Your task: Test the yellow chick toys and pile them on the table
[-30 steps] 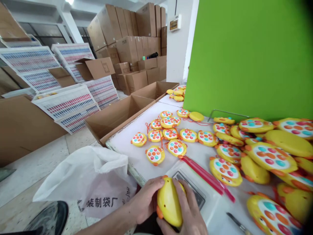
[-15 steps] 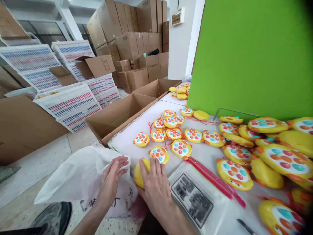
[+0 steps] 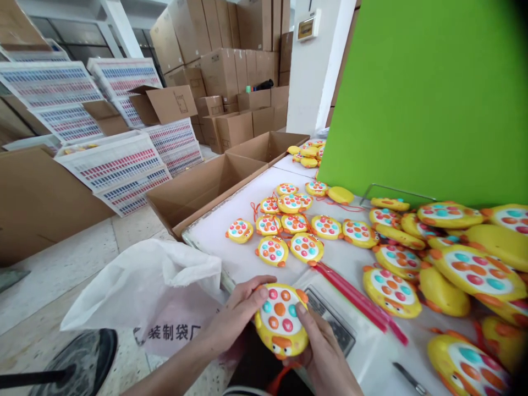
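Between both hands, near the table's front edge, I hold a yellow duck-shaped button toy [image 3: 281, 322] with its coloured buttons facing up and its orange beak toward me. My left hand [image 3: 243, 305] grips its upper left side, thumb on the front. At the lower right, my right hand [image 3: 319, 344] has its thumb by a blue button and its fingers beneath. A red cord hangs under the toy. Just beyond lie loose toys of the same kind, among them one toy [image 3: 272, 250] and another toy [image 3: 306, 247]. A white woven sack [image 3: 136, 291] hangs open left of my hands.
A heap of the toys [image 3: 478, 269] covers the table's right side, before a green board [image 3: 429, 99]. Red plastic strips [image 3: 358, 297] and a small knife [image 3: 408, 377] lie nearer. Open cartons [image 3: 206, 187] line the table's left edge; white crates [image 3: 115, 165] stand behind.
The toy that was under my right hand at the table's edge is now lifted closer to me, buttons up. My left hand has moved right from beside the sack and taken hold of it too.
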Tool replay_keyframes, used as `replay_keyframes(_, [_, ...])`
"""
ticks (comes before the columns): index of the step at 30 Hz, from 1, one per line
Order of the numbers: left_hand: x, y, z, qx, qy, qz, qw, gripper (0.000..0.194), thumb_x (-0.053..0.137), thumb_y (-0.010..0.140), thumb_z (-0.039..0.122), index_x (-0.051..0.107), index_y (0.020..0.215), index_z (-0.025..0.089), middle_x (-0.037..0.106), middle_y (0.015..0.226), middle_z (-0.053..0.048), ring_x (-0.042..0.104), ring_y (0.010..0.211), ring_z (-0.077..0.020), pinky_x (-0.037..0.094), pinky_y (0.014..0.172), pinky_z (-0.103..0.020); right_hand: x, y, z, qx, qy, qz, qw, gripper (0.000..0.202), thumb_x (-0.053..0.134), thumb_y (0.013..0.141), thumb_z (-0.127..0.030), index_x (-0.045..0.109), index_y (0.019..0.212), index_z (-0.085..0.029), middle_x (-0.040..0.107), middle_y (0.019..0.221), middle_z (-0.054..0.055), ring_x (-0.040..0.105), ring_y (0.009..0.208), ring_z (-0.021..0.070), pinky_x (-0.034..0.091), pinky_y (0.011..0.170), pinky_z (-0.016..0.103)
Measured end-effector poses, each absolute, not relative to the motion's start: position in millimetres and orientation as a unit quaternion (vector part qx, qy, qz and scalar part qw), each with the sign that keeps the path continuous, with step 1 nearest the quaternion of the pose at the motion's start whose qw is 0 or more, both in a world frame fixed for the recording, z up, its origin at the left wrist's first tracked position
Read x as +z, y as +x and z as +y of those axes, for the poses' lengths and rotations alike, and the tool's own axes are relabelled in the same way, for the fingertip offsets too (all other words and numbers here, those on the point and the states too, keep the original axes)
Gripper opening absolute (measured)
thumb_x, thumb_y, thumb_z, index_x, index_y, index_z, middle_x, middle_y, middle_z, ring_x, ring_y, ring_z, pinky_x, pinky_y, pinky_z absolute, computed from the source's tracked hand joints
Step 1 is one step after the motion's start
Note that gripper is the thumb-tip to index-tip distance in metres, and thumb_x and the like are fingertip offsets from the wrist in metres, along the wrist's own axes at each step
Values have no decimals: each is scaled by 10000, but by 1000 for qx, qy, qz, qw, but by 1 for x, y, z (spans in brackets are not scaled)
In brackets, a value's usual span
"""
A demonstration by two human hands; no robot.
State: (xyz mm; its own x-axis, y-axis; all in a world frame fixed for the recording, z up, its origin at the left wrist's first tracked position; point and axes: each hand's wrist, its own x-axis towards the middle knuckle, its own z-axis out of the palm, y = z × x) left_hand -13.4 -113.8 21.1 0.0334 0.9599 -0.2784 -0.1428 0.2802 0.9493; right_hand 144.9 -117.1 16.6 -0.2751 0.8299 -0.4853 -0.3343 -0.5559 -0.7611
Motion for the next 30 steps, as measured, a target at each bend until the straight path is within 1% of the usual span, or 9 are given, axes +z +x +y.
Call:
replay_keyframes(3, [25,-10,-111,410,430,510,622,425,636,745,455,663,1064,175,692,954,-75,613,918,-235,486,775,-303,13,152,-121,711,-484,-320,397,559,600,727,-590,628,1097,-171,699,905,79,659,743,219,526,536,270])
replay_keyframes(7, [26,-6,-107,401,429,495,640,280,681,733,360,697,919,153,695,826,-40,620,763,-170,465,693,-247,19,161,-122,650,-503,-391,414,578,540,757,-621,645,1093,-163,677,1030,101,637,890,237,543,718,301])
replay_keyframes(11, [22,4,-109,456,369,463,664,314,678,751,329,649,1004,146,689,883,-63,624,791,-176,476,702,-267,18,167,-120,602,-515,-430,434,598,503,793,-592,558,1215,-172,610,1202,88,549,1115,243,518,823,283])
replay_keyframes(13, [21,8,-111,453,379,437,679,368,698,735,315,626,1050,139,681,917,-79,625,828,-188,480,737,-288,14,169,-117,573,-520,-444,452,590,557,775,-555,541,1216,-165,629,1167,81,566,1089,239,510,834,276])
replay_keyframes(15, [21,11,-113,435,399,411,694,427,717,715,313,608,1082,123,673,915,-87,626,837,-192,483,752,-294,10,170,-115,565,-513,-460,454,545,587,761,-531,567,1149,-148,679,1035,76,621,961,238,522,781,278])
replay_keyframes(18, [22,13,-117,386,423,396,718,584,758,654,332,544,1165,147,651,922,-72,617,770,-180,487,619,-253,2,173,-114,544,-504,-519,425,459,553,785,-526,607,1046,-153,700,896,58,644,799,218,526,683,269])
replay_keyframes(20, [21,14,-120,367,436,407,714,652,793,600,294,515,1179,180,630,935,-42,600,754,-162,479,596,-234,-3,173,-115,513,-506,-564,404,447,519,809,-523,608,1065,-168,697,945,59,643,836,215,525,733,272])
replay_keyframes(25, [13,-3,-118,397,430,489,646,697,776,611,254,453,1226,195,631,977,-37,602,861,-184,499,732,-273,-16,174,-120,455,-529,-619,362,518,448,856,-511,514,1258,-191,602,1229,82,541,1150,227,465,944,311])
replay_keyframes(30, [-3,-51,-85,479,428,635,428,631,626,750,406,378,1287,185,619,1125,-94,606,993,-235,493,864,-364,-15,186,-117,383,-505,-685,360,412,468,866,-448,561,1184,-202,644,1145,75,621,1010,198,517,851,261])
